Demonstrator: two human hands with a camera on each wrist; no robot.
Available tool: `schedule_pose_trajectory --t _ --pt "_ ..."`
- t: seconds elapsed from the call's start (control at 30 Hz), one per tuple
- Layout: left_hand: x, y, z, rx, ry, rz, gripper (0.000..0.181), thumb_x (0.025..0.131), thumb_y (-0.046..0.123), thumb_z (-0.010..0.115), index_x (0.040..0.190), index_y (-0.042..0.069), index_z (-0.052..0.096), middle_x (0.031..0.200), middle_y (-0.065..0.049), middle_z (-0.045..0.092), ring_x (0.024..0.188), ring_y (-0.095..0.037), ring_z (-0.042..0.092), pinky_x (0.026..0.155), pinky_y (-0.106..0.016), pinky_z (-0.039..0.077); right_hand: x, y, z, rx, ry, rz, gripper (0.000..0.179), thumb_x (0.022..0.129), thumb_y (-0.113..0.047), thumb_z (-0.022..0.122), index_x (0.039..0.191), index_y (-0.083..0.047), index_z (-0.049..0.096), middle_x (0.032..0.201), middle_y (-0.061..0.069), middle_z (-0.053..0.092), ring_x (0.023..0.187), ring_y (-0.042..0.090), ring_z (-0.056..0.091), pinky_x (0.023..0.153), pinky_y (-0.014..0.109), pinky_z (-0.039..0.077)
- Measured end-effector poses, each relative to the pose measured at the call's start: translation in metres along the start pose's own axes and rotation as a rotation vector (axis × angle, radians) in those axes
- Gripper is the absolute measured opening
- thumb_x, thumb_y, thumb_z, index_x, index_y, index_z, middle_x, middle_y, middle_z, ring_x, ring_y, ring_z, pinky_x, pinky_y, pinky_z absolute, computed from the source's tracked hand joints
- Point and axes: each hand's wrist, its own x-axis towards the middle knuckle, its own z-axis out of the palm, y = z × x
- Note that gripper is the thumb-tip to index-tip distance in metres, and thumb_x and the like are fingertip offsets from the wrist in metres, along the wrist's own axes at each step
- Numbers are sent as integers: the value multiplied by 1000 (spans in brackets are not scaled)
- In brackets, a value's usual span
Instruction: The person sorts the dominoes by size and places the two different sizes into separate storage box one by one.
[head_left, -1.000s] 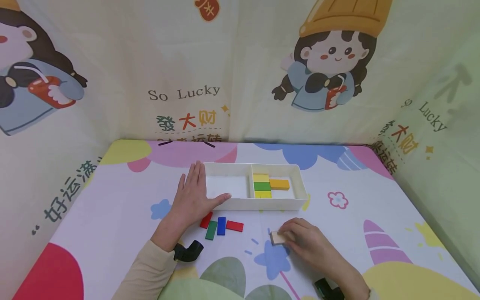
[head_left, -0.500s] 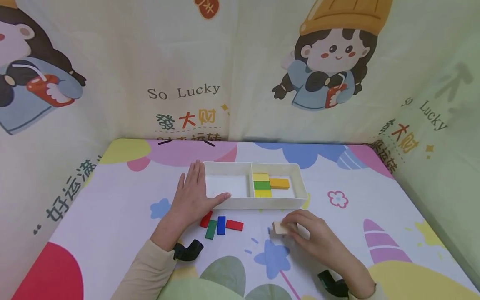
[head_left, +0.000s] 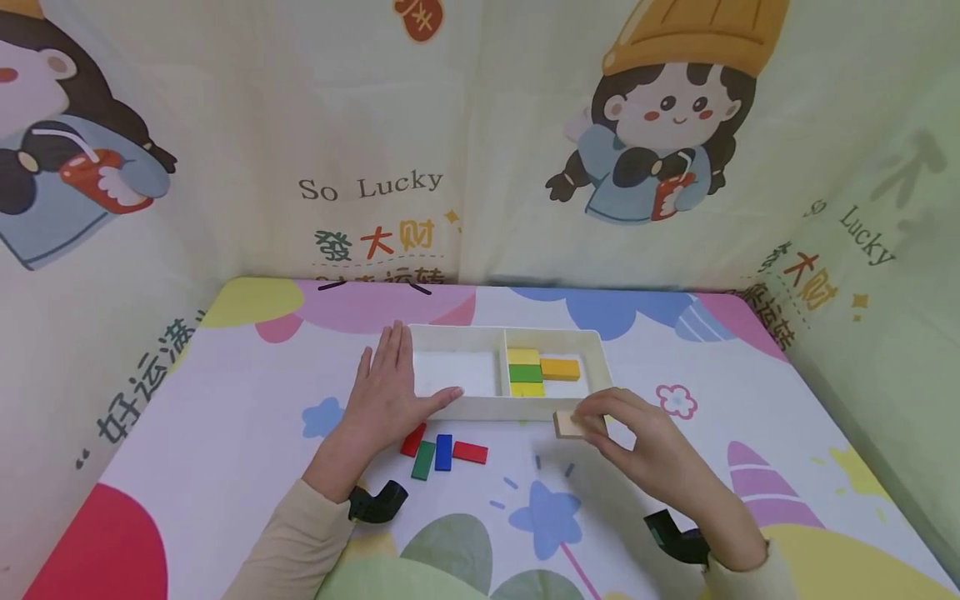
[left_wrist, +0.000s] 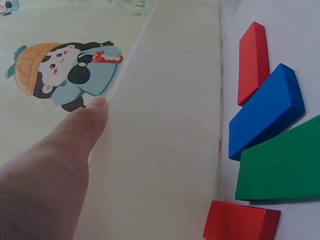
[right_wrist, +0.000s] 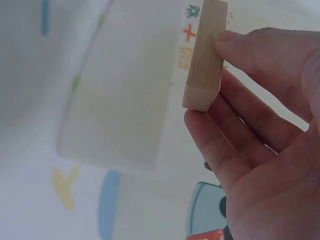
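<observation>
My right hand (head_left: 651, 442) pinches a plain wooden block (head_left: 568, 425) between thumb and fingers, just in front of the box's right part. In the right wrist view the same wooden block (right_wrist: 206, 55) shows its long grain, with the thumb on one face and fingers behind. The white two-part box (head_left: 525, 408) stands on the table. My left hand (head_left: 386, 392) lies with straight fingers along the box's left end, its thumb over the front rim. In the right compartment lie a green block (head_left: 524, 373), an orange block (head_left: 560, 369) and yellow blocks (head_left: 523, 356); the left one holds nothing.
Before the box lie a blue block (head_left: 444, 452), a green block (head_left: 423, 460) and two red blocks, one (head_left: 470, 452) at the right end of the row. Black wrist mounts (head_left: 378, 502) sit at both wrists. A patterned cloth wall rises behind the table.
My right hand has carried the wooden block forward and slightly right, from near the blue star print to the box's front wall. The left hand stays where it was.
</observation>
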Motion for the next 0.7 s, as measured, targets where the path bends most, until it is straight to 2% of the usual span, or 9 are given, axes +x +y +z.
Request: schedule_pose_trajectory --t 0.23,0.4,0.7 --pt "-2 0 0 -2 -3 6 120 80 72 61 157 -2 7 167 -19 4 155 -37 3 122 -62 7 14 5 -10 -50 30 -7 37 75 1 83 105 -16 70 106 -7 69 100 7 62 92 4 44" --pt "-2 1 -3 -6 -9 5 121 81 73 60 157 -2 6 167 -18 3 155 -36 1 123 -61 5 24 9 -12 -41 35 -14 34 76 0 82 105 -15 70 105 -6 69 99 6 62 91 6 45" --pt "-3 1 -3 -14 -10 -1 120 80 73 61 157 -2 7 167 -18 4 155 -37 3 123 -62 7 40 25 -5 -63 -6 3 31 77 2 81 102 -11 70 99 -4 69 88 10 61 84 11 49"
